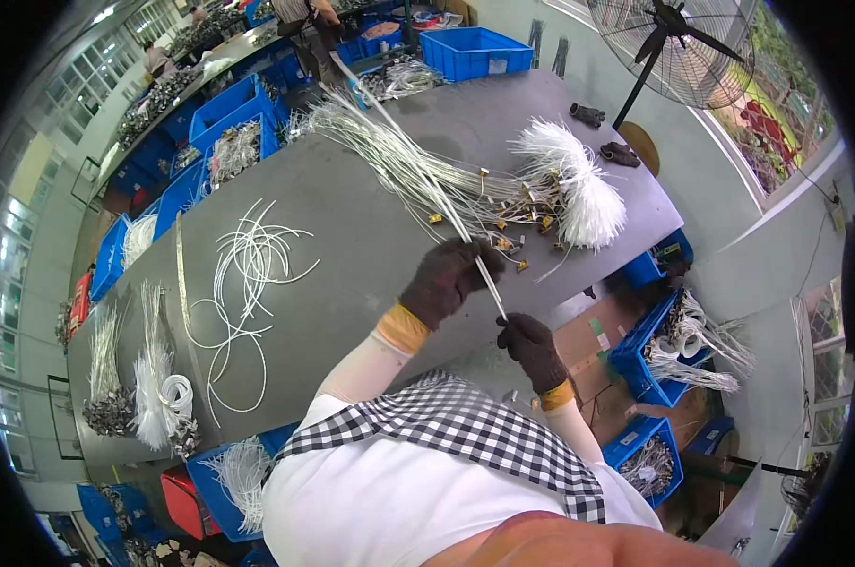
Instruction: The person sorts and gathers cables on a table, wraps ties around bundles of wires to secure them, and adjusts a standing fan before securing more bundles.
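Note:
Both of my hands wear dark brown gloves with yellow cuffs. My left hand is closed around a thin bundle of long white tubes, which slants across the table toward the far side. Near its lower end, my right hand grips the same bundle with the fingers together. Beyond my hands lies a large heap of pale wires with small yellowish-brown connectors. To its right, a fanned bunch of white strips rests on the grey table.
Loose white tubes curl on the left side, beside a long flat strip. Wire bundles lie at the left edge. Blue bins surround the table. A fan stands at the back right; another person is at the far side.

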Demonstrator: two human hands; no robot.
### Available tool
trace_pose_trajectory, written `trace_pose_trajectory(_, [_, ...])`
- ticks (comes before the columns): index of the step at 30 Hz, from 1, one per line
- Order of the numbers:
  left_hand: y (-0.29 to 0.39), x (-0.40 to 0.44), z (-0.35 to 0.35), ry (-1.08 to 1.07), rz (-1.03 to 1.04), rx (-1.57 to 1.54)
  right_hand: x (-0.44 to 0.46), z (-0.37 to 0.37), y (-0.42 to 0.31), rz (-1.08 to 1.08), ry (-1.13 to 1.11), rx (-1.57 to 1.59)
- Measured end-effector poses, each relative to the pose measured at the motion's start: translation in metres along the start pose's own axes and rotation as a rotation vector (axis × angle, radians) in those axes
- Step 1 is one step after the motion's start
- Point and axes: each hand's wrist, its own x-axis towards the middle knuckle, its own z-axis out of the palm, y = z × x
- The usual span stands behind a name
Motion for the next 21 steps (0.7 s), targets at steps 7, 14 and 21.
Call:
trace_pose_trajectory(7, [0.036,-0.001,-0.01,0.152,0.133,0.204,-0.016,-0.031,0.077,-0.022,-0.149,0.004])
trace_pose_trajectory(14, [-0.046,-0.024,0.001,-0.008,-0.015,0.294,0.006,-0.012,0.023,-0.104,-0.088,0.096])
trace_pose_trajectory(21, [-0.098,-0.029,0.01,0.0,-0.209,0.653,0.05,-0.064,-0.042,-0.119,-0.234,0.228])
